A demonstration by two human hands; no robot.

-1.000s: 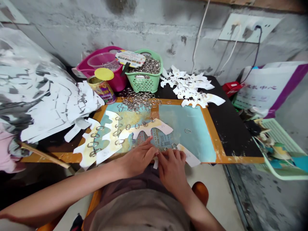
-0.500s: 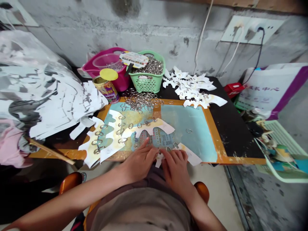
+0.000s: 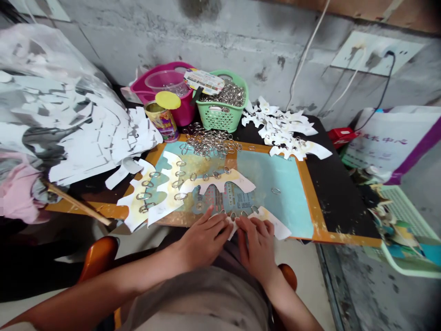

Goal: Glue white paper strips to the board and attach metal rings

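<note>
My left hand and my right hand rest side by side at the near edge of the orange-framed teal board. Both press with bent fingers on a white cut-out paper piece that carries small metal rings along its edge. Another white cut-out with rings lies just beyond my fingers. Two more ringed cut-outs lie to the left on the board. A loose pile of metal rings sits at the board's far edge, and a single ring lies alone on the teal.
A green basket full of rings, a pink tub and a yellow-lidded can stand at the back. White cut-outs are heaped at left and back right. A wooden stick, bags and a green tray flank the table.
The view has shifted so everything sits lower and further right in frame. My hands stay together on the near cut-out, with only small finger movements.
</note>
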